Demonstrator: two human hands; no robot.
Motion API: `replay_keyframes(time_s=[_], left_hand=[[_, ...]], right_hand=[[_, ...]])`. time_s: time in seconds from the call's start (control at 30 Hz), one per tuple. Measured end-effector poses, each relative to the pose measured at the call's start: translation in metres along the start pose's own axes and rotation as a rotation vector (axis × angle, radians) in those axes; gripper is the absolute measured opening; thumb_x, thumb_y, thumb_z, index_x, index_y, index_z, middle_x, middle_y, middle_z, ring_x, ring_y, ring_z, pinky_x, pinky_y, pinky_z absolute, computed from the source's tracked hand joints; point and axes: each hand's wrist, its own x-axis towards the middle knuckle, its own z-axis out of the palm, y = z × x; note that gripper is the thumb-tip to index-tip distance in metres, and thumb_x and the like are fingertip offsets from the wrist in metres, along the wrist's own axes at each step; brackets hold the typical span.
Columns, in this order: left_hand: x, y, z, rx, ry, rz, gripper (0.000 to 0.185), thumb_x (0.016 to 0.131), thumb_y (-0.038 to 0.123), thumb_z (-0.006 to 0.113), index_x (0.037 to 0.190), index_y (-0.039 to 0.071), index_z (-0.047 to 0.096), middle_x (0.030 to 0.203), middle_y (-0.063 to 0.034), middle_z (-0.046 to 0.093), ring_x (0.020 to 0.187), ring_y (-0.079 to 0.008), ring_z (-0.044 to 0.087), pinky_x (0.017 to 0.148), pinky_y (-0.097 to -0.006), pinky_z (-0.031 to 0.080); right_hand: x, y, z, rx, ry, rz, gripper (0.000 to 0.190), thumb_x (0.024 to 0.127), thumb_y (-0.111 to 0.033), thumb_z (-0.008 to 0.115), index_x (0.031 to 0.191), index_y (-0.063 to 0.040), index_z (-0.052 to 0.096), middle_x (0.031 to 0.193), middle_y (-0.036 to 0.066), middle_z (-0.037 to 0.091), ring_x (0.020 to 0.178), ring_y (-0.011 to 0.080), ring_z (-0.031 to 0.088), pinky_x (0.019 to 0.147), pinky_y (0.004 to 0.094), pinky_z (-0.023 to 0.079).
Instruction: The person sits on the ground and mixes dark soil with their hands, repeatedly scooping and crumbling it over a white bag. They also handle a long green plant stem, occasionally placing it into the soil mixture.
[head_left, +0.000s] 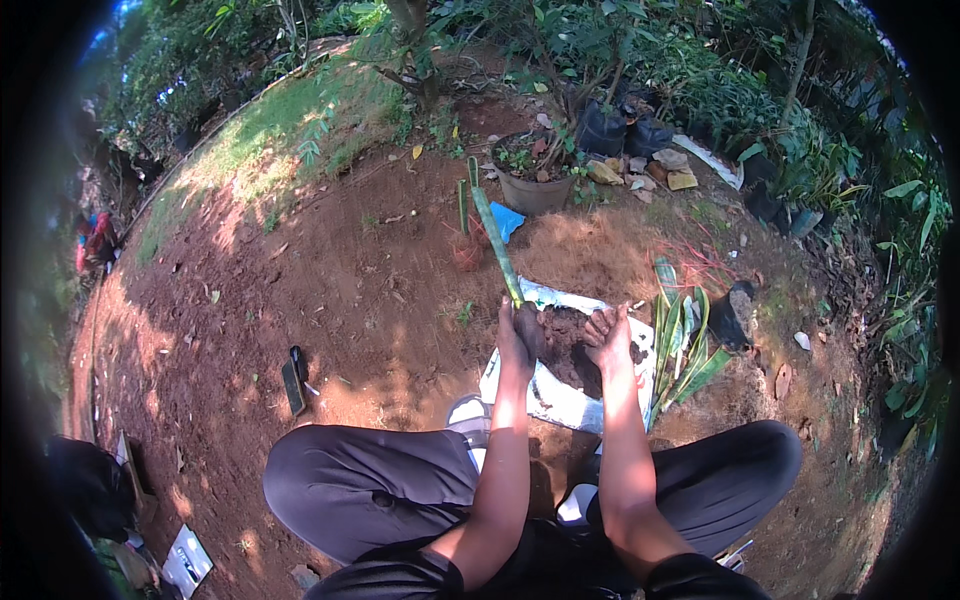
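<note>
Before me a white plastic sack (562, 394) lies opened out with dark soil (566, 337) on it. My left hand (519, 334) is closed around the base of a long snake plant leaf (491, 229), which stands up and leans slightly left; dark soil covers the base and part of the hand. Over the right side of the soil is my right hand (609, 334), its fingers curled; whether anything lies inside them cannot be told. Several cut snake plant leaves (682, 341) rest on the ground just right of the sack.
Farther ahead stand a potted plant (532, 187), a blue plastic piece (506, 221), a root ball wrapped in reddish string (469, 251) and several stones (643, 171). A black-handled tool (294, 381) lies on the left. A black bag (731, 315) is at right. A person (96, 240) is far left.
</note>
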Motion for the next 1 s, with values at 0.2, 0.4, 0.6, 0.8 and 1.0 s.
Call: replay_keyframes(time_s=[0.2,0.4,0.6,0.8,1.0], left_hand=[[-0.005,0.015,-0.007,-0.017,-0.035,-0.002,0.054,0.095,0.066,0.034,0.094,0.016,0.055,0.075,0.0002,0.054,0.066,-0.0177,0.053,0.059,-0.0325,0.042],[-0.011,0.033,-0.008,-0.090,-0.082,0.054,0.049,0.096,0.061,0.039,0.096,0.015,0.055,0.077,0.0001,0.054,0.068,-0.0185,0.056,0.059,-0.0332,0.044],[-0.014,0.038,-0.007,-0.076,-0.134,0.084,0.049,0.096,0.062,0.038,0.098,0.016,0.054,0.078,0.0008,0.054,0.069,-0.0184,0.057,0.059,-0.0331,0.044],[-0.016,0.040,-0.006,-0.039,-0.142,0.083,0.050,0.096,0.063,0.037,0.097,0.016,0.053,0.079,0.0010,0.054,0.069,-0.0180,0.056,0.060,-0.0328,0.044],[-0.015,0.043,-0.009,-0.059,-0.127,0.076,0.048,0.097,0.061,0.036,0.096,0.015,0.053,0.079,0.0007,0.052,0.071,-0.0181,0.055,0.061,-0.0335,0.044]], right_hand=[[0.005,-0.004,0.001,0.140,0.036,-0.110,0.054,0.102,-0.054,0.031,0.069,-0.014,0.048,0.058,0.001,0.044,0.046,0.0152,0.035,0.045,0.0281,0.032],[-0.001,-0.009,0.004,0.122,-0.205,-0.064,0.022,0.097,-0.031,0.059,0.104,-0.011,0.063,0.095,0.002,0.066,0.074,0.0100,0.061,0.065,0.0234,0.053],[0.004,-0.017,-0.002,0.157,-0.267,0.052,0.020,0.097,-0.024,0.061,0.114,-0.013,0.061,0.098,-0.004,0.065,0.070,0.0034,0.057,0.052,0.0157,0.046],[0.025,-0.011,-0.027,0.201,-0.511,0.057,0.034,0.095,-0.042,0.060,0.113,-0.014,0.059,0.088,-0.003,0.060,0.061,0.0092,0.048,0.046,0.0183,0.034],[0.022,-0.012,-0.025,0.035,0.160,-0.033,0.043,0.090,-0.055,0.051,0.102,-0.014,0.056,0.083,0.002,0.056,0.076,0.0212,0.052,0.065,0.0289,0.040]])
